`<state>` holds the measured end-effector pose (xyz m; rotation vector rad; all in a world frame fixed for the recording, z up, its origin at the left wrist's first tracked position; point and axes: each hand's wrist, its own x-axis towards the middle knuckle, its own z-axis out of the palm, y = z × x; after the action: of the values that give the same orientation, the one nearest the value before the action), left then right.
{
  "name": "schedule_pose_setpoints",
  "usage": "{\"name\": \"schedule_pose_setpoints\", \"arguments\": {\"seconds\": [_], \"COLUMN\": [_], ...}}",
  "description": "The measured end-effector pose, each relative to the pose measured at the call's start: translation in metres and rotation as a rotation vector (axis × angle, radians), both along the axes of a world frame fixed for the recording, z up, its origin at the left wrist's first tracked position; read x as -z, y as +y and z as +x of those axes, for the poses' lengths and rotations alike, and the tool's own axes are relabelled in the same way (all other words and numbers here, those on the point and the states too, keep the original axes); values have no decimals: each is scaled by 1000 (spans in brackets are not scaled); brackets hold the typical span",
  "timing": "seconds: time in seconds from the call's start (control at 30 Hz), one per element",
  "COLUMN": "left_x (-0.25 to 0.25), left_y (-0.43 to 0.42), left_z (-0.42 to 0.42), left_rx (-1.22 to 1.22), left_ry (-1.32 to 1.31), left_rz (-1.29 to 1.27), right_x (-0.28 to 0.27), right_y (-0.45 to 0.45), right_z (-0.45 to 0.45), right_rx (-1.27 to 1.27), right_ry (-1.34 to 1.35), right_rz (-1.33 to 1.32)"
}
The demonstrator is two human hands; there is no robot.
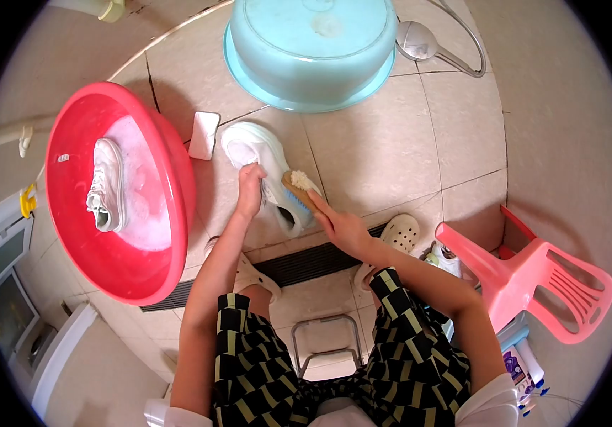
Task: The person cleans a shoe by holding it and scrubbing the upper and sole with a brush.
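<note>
A white sneaker (272, 153) lies on the tiled floor in front of me, its toe end pointing away or toward me, I cannot tell which. My left hand (250, 191) is closed on the sneaker's near left side. My right hand (341, 229) grips a wooden scrub brush (291, 186) with blue bristles, which rests against the sneaker's right side. White foam (299, 179) sits on top of the brush. To the left, another white sneaker (109, 181) lies in a red basin (171, 153) holding sudsy liquid. A white rectangular block (204, 135) lies between basin and sneaker.
An upturned turquoise basin (306, 71) stands ahead, with a shower head (419, 43) at its right. A pink plastic stool (512, 274) lies tipped at the right, above bottles (523, 366). A dark floor grate (299, 269) crosses near my feet in white clogs (400, 233).
</note>
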<state>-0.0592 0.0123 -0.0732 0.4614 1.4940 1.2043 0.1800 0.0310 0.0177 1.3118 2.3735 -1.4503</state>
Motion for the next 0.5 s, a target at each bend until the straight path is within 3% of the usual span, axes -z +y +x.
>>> {"name": "schedule_pose_setpoints", "arguments": {"seconds": [0.3, 0.5], "left_x": [0, -13], "left_y": [3, 14], "left_z": [-1, 10], "left_rx": [-8, -215], "left_ry": [-14, -153], "left_rz": [15, 36], "right_x": [-3, 7], "right_y": [41, 64], "right_z": [-44, -76], "right_rx": [80, 141], "right_ry": [58, 184], "right_rz": [-57, 65]}}
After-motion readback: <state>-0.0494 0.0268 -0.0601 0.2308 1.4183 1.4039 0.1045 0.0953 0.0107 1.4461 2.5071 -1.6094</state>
